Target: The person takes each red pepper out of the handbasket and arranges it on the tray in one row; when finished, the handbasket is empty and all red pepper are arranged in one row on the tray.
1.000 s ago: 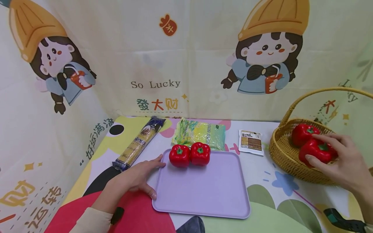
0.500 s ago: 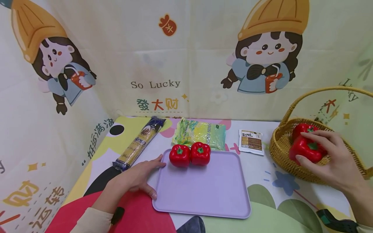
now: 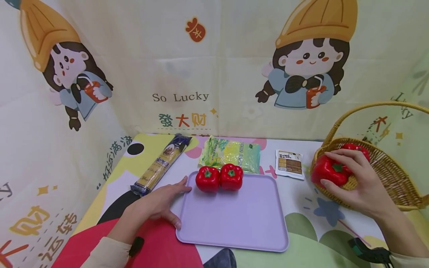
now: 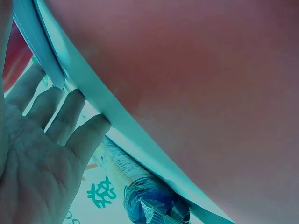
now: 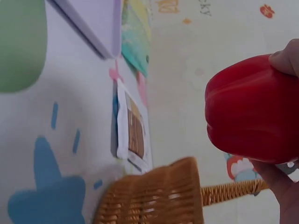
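My right hand point(image 3: 363, 186) pinches a red bell pepper point(image 3: 330, 170) between thumb and fingers, over the left rim of the wicker basket point(image 3: 395, 182). In the right wrist view this bell pepper point(image 5: 254, 112) is lifted above the basket's edge. Another red bell pepper point(image 3: 356, 149) lies in the basket, partly hidden by my fingers. At the left side of the purple tray point(image 3: 241, 219), my left hand point(image 3: 161, 203) rests with spread fingers, thumb and fingertips at its edge. Two red bell peppers, a left one point(image 3: 207, 179) and a right one point(image 3: 231, 177), sit side by side in the tray's back left corner.
A pack of spaghetti point(image 3: 162, 163) lies left of the tray. Behind the tray is a green-yellow packet point(image 3: 231, 152), touching or close to the peppers. A small white and brown packet point(image 3: 289, 164) lies between tray and basket. The basket's tall handle point(image 3: 372, 107) arches above it.
My right hand has lifted a bell pepper from within the basket and carried it left to the basket's rim. The left hand stays at the tray's edge.
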`<state>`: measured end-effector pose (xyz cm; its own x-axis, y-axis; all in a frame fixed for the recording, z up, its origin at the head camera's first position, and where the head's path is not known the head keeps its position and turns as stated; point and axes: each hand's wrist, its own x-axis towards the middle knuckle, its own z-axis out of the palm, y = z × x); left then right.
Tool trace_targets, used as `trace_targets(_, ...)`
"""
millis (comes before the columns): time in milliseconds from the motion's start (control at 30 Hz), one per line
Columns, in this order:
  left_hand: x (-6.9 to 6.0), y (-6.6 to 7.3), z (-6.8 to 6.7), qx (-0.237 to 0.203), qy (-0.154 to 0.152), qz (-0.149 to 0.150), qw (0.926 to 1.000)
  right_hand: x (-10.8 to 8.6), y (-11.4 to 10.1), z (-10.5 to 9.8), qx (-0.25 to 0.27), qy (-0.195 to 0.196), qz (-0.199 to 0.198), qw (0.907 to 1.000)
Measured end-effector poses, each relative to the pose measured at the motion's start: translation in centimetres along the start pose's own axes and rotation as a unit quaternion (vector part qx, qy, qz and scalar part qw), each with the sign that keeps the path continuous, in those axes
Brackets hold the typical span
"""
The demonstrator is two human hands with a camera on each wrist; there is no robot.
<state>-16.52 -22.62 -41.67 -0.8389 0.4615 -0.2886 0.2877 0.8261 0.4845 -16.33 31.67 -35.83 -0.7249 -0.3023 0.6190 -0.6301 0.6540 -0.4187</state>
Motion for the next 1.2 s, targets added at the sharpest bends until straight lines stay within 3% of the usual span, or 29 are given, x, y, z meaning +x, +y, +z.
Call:
trace_targets(200,0.1,0.0,0.1,-0.002,-0.001,-0.006,1.0,0.4,-0.7,1.4,0.013,-0.008,0.007,0.9999)
trace_targets(900,0.0,-0.3,0.3,-0.002,0.005,-0.01,0.9999,1.8,-1.9,5.5,0.044,-0.047,-0.036,0.9972)
trace_targets(1200,0.1,-0.2,0.2,0.0,0.003,-0.01,0.9999,2.2,-2.5,7.2,0.07,-0.06,-0.031,0.9953)
